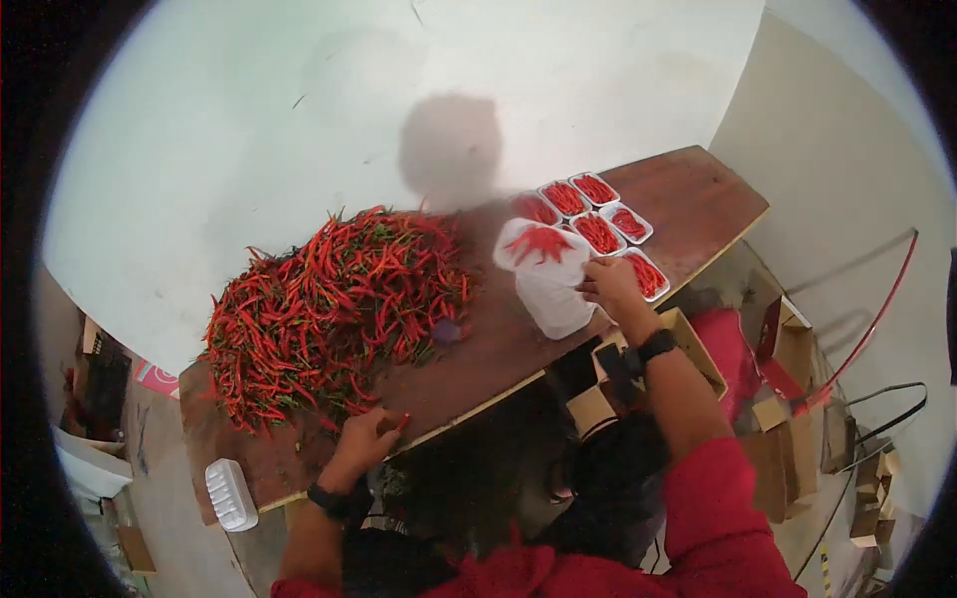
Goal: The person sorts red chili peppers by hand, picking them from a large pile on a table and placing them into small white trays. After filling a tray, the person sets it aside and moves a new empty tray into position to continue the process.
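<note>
My left hand (365, 440) is at the table's front edge, just below the big heap of red chillies (329, 309). Its fingers are curled, with a short red chilli (404, 423) at the tips. Further right, my right hand (612, 286) pinches the edge of a white tray (506, 257) that holds loose red chillies (539, 241); motion blurs this tray. Beneath it is a pile of empty white trays (554, 307). Beside my right hand stands a filled chilli tray (646, 274).
Several more filled trays (598, 233) stand at the back right of the brown table (713, 189). An upturned white tray (230, 494) lies at the left end, and a small purple thing (446, 331) by the heap. Cardboard boxes (783, 453) are on the floor at right.
</note>
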Demonstrator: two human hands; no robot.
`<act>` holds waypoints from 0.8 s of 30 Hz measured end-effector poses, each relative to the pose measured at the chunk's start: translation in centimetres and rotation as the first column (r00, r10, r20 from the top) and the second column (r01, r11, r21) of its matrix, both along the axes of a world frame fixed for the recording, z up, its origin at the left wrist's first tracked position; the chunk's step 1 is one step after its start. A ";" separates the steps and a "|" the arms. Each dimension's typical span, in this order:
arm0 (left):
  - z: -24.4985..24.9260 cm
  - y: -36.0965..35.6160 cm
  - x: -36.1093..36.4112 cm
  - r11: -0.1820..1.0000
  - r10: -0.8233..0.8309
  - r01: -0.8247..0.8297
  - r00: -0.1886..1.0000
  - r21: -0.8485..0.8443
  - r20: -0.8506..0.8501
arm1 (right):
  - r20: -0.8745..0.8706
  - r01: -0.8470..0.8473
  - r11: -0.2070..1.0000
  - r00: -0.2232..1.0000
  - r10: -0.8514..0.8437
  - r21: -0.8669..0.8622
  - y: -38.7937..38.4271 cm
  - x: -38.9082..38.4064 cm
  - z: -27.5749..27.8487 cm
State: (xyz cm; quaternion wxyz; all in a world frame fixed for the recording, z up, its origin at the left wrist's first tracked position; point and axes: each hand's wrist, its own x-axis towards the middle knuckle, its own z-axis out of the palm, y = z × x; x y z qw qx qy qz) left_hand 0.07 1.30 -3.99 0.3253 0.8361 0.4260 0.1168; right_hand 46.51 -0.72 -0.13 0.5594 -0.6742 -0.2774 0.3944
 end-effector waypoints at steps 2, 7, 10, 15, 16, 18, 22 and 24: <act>-0.5 0.2 -0.1 0.998 0.020 -0.017 0.998 0.053 -0.059 | -0.055 0.127 0.991 0.991 -0.124 0.052 -1.8 0.3 2.7; 1.0 -0.2 0.8 0.999 0.044 -0.046 0.997 -0.029 -0.061 | -0.043 0.322 0.946 0.946 -0.320 0.048 -3.9 9.5 -0.3; 1.6 0.0 1.1 0.999 0.027 -0.029 0.996 -0.015 -0.085 | -0.086 0.389 0.919 0.919 -0.384 0.068 -5.8 12.5 -1.2; 1.1 0.4 1.3 1.000 -0.012 0.013 0.997 0.026 -0.073 | -0.220 0.564 0.826 0.807 -0.549 0.007 -7.6 16.9 -3.7; 1.5 0.2 1.5 0.999 -0.003 0.005 0.997 0.031 -0.083 | -0.221 0.572 0.820 0.797 -0.561 -0.020 -8.0 18.4 -4.7; 1.2 0.3 1.5 0.999 0.006 -0.002 0.995 0.035 -0.102 | 0.520 0.271 0.961 0.812 -0.263 0.062 -8.9 29.4 -17.2; 0.8 0.3 1.3 0.999 0.049 -0.051 0.994 -0.011 -0.099 | 0.832 0.233 0.966 0.511 -0.217 0.109 -9.9 35.6 -24.9; 0.5 0.3 1.3 0.999 0.041 -0.041 0.995 0.005 -0.094 | 0.395 0.332 0.943 0.867 -0.304 -0.005 -9.9 28.3 -16.2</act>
